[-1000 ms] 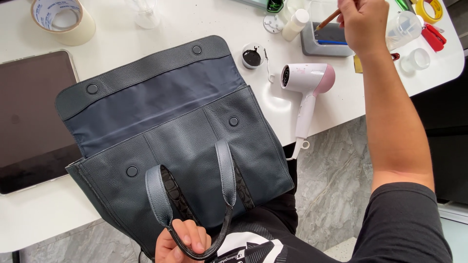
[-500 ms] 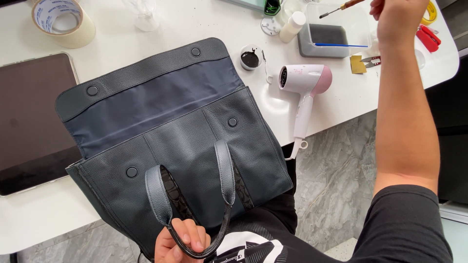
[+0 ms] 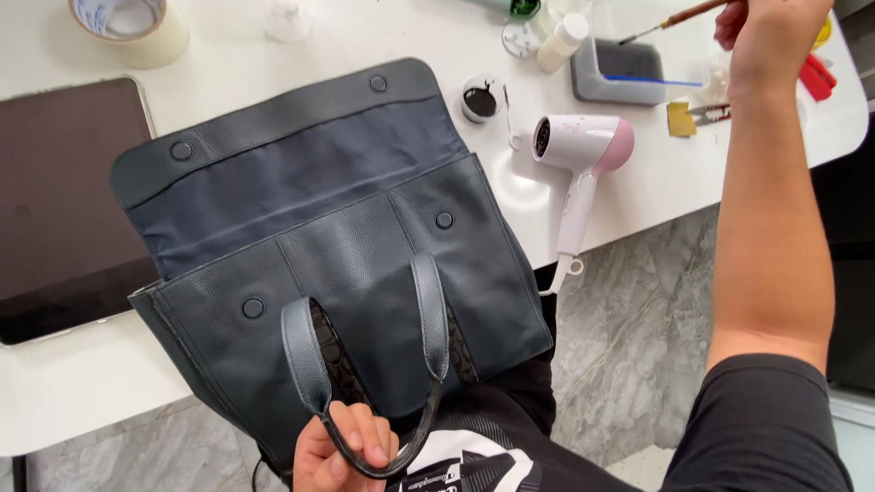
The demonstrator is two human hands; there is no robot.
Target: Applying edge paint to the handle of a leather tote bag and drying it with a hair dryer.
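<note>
A dark navy leather bag point(image 3: 346, 264) lies on the white table point(image 3: 228, 55) with its flap open, its lower half hanging over the table's front edge onto my lap. My left hand point(image 3: 342, 446) grips the bag's handle loop point(image 3: 365, 364) from below. My right hand point(image 3: 770, 36) is stretched out at the far right of the table and holds a thin brush point(image 3: 670, 20) with a wooden shaft, its tip over a clear box with a grey sponge point(image 3: 620, 68).
A white and pink hair dryer point(image 3: 583, 159) lies right of the bag. A small open jar of black stuff point(image 3: 480, 98), a white bottle point(image 3: 561, 41) and a tape roll point(image 3: 128, 27) stand at the back. A dark tablet point(image 3: 55, 200) lies at the left. Red tools point(image 3: 816, 77) sit at the far right.
My right hand has moved with the brush to the right and farther away, off the clear box. The left hand has kept its hold on the bag's handle.
</note>
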